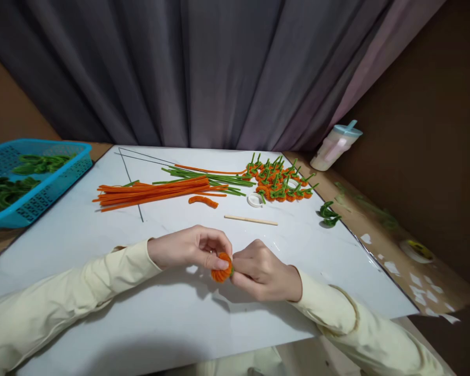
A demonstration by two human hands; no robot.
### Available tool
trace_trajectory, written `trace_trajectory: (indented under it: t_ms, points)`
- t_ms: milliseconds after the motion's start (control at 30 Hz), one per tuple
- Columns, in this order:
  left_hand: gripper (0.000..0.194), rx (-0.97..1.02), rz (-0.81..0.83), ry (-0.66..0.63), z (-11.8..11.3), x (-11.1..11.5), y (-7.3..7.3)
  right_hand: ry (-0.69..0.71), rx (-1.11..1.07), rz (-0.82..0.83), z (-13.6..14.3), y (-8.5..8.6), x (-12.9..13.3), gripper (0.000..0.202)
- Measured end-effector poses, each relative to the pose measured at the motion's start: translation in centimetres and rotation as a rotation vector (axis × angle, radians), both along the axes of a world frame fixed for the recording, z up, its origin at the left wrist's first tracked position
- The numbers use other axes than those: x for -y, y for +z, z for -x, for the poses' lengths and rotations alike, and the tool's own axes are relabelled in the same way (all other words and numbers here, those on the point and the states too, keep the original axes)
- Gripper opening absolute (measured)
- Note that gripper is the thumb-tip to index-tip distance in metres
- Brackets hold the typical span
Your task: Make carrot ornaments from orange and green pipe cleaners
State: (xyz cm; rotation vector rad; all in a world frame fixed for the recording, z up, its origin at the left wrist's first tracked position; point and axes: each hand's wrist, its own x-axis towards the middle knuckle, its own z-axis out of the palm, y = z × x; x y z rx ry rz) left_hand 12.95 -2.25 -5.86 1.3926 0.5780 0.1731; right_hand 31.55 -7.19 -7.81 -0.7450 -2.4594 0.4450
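Near the middle of the white tabletop, my left hand (pixel 196 248) grips a small round orange ribbed piece (pixel 220 272) that looks like a fuzzy pumpkin, with the thumb across its front. My right hand (pixel 262 271) is closed at the right side of that piece, thumb and fingers pinched where a bit of green shows. What the right fingertips hold is mostly hidden. Beyond the hands lie a bundle of orange fuzzy stems (pixel 152 193), green stems (pixel 235 179), a short bent orange piece (pixel 202 201) and a wooden stick (pixel 250 220).
Several orange pieces with green stalks (pixel 276 180) stand at the back right, beside a white ring (pixel 255 200). Curled green pieces (pixel 328 214) lie near the right edge. A blue basket (pixel 72 166) holds green pieces at left; a lidded cup (pixel 336 147) stands back right.
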Motion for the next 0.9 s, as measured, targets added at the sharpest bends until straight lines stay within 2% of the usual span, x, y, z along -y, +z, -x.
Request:
trace_trajectory:
  t_ms: [67, 167, 267, 400, 500, 567, 633, 800, 900]
  points:
    - [0.023, -0.025, -0.079, 0.064, 0.0, -0.2, -0.3, -0.089, -0.038, 0.068, 0.2, -0.5, -0.2, 0.028]
    - [0.036, -0.079, -0.297, 0.242, -0.1, -0.2, -0.8, -0.334, -0.080, 0.267, 0.4, -1.2, -0.8, 0.032]
    - [0.044, -0.106, -0.414, 0.287, -0.2, 0.0, -1.2, -0.453, -0.151, 0.518, 0.6, -1.3, -1.2, 0.034]
    - [0.030, -0.047, -0.310, 0.277, -0.4, 0.1, -1.6, -0.360, -0.311, 0.861, 0.5, -0.7, -1.7, 0.030]
    - [0.031, 0.004, -0.131, 0.327, -0.5, -0.2, -1.9, -0.365, -0.485, 1.018, 0.0, -0.4, -2.2, 0.043]
    - [0.031, 0.017, -0.050, 0.371, -0.5, -0.4, -2.1, -0.389, -0.598, 1.043, -0.2, -0.5, -2.5, 0.045]
    - [0.033, 0.027, -0.045, 0.419, -0.5, -0.4, -2.4, -0.382, -0.630, 1.067, -0.3, -0.7, -2.7, 0.038]
    - [0.042, -0.024, -0.224, 0.508, -0.7, 0.2, -3.0, -0.313, -0.526, 1.103, 0.1, -1.2, -2.3, 0.024]
    - [0.045, -0.035, -0.234, 0.506, -0.7, 0.5, -3.1, -0.305, -0.471, 1.083, 0.2, -1.3, -2.1, 0.022]
